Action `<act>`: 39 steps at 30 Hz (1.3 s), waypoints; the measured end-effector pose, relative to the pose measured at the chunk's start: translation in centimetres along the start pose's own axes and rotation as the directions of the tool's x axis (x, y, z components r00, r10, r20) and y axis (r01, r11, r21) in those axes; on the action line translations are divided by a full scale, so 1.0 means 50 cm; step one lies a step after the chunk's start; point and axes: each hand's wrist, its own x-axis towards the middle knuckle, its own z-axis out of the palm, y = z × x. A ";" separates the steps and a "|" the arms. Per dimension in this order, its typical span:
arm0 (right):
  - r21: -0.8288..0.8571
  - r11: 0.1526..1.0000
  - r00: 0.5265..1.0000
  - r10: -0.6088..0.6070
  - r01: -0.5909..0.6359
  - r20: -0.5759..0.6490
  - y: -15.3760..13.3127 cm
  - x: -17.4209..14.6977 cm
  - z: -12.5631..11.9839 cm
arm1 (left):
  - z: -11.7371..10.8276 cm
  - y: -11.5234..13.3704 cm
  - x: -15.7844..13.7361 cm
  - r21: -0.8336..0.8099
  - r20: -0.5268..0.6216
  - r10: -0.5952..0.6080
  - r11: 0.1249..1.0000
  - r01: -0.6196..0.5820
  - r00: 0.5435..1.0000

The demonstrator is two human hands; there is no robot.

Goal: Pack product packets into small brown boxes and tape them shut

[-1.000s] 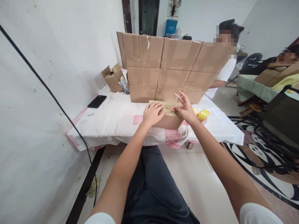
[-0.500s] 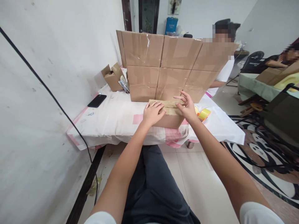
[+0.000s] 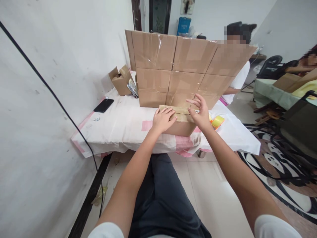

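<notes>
Rested left hand (image 3: pixel 162 119) on left end of small rectangular brown cardboard box (image 3: pixel 178 129), fingers slightly spread | Held right hand (image 3: pixel 199 113) at box's right end, thumb and fingers apart; could not tell contact | Saw box on white-and-pink cloth (image 3: pixel 123 122), in front of tall taped brown cardboard stack (image 3: pixel 155 79); noted yellow roll (image 3: pixel 218 121) near right hand

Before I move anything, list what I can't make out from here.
All in the head view:
- Contents of the small box: hidden by its closed top.
- Box top beneath the left hand: covered by that hand.
- Left end of the yellow tape item: blocked by the right hand.
- Much of the white-sleeved person: behind the stacked boxes.
- Wording on the printed item: too small.
- Dark-sleeved person: cut off by the right edge.
</notes>
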 end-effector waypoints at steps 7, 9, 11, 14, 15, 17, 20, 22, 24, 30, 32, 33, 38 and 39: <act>0.218 0.961 0.985 0.160 -0.169 0.057 -0.001 0.000 0.017 | -0.001 0.002 -0.002 -0.013 -0.002 -0.007 1.000 0.007 1.000; 0.240 0.952 0.982 0.188 -0.191 0.034 0.004 0.000 0.020 | 0.000 0.000 -0.002 -0.020 -0.011 -0.003 1.000 0.003 1.000; 0.266 0.940 0.976 0.215 -0.212 0.018 0.008 -0.001 0.020 | 0.001 -0.002 -0.001 -0.021 -0.016 0.002 1.000 -0.002 1.000; 0.297 0.919 0.965 0.259 -0.261 0.047 0.014 -0.001 0.016 | 0.004 -0.003 0.000 -0.024 -0.021 0.009 1.000 -0.010 1.000; 0.302 0.907 0.956 0.284 -0.293 0.072 0.016 0.000 0.014 | 0.004 -0.003 0.000 -0.028 -0.023 0.010 1.000 -0.011 1.000; 0.316 0.870 0.926 0.354 -0.378 0.131 0.021 0.001 0.010 | 0.005 -0.002 0.000 -0.035 -0.023 0.004 0.999 -0.005 1.000; 0.340 0.811 0.879 0.437 -0.476 0.190 0.031 0.006 0.006 | 0.005 -0.001 0.000 -0.042 -0.022 -0.010 0.999 0.009 1.000; 0.341 0.807 0.876 0.435 -0.482 0.207 0.036 0.008 0.005 | 0.005 0.000 -0.001 -0.051 -0.032 -0.007 0.999 0.005 0.999; 0.319 0.824 0.882 0.412 -0.468 0.230 0.039 0.009 0.006 | 0.005 -0.001 -0.001 -0.065 -0.043 0.001 0.998 -0.003 0.999; 0.246 0.860 0.883 0.378 -0.446 0.280 0.034 0.008 0.013 | 0.008 -0.002 0.000 -0.075 -0.063 0.008 0.997 -0.013 0.998; 0.244 0.861 0.883 0.379 -0.446 0.278 0.032 0.007 0.015 | 0.007 -0.002 0.000 -0.068 -0.062 0.011 0.998 -0.015 0.998; 0.247 0.863 0.886 0.374 -0.440 0.273 0.032 0.006 0.016 | 0.007 -0.002 0.001 -0.063 -0.055 0.012 0.998 -0.015 0.998; 0.261 0.897 0.926 0.302 -0.357 0.227 0.038 -0.004 0.021 | 0.005 0.002 0.003 -0.029 -0.011 -0.007 1.000 0.006 1.000; 0.259 0.903 0.931 0.291 -0.343 0.220 0.040 -0.006 0.022 | 0.005 0.002 0.003 -0.025 -0.008 -0.009 1.000 0.009 1.000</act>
